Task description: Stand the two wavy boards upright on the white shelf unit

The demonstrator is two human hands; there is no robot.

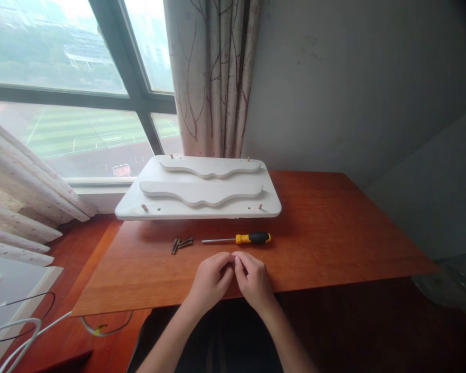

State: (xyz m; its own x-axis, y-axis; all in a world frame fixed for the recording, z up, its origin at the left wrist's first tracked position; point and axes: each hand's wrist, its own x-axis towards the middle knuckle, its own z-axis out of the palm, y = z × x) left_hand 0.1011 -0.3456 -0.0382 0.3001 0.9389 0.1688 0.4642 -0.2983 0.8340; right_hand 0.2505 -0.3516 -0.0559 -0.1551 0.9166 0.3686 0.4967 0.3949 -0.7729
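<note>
My left hand (214,274) and my right hand (251,274) meet over the table's front edge, fingers curled in and fingertips touching. Whatever may be pinched between them is hidden. Just beyond lies a screwdriver (252,238) with a yellow and black handle, its shaft pointing left. Several dark metal bolts (185,243) are grouped to the left of its tip. Farther back is a white board (217,213) with short wooden dowels (144,207) standing up near its corners. Two white wavy-edged panels, a front one (202,193) and a rear one (207,167), lie on it.
The reddish-brown wooden table (334,228) stretches right toward a grey wall (334,93). Behind the board hangs a patterned curtain (213,77) beside a window (140,103). White and black cables (27,324) are at the lower left.
</note>
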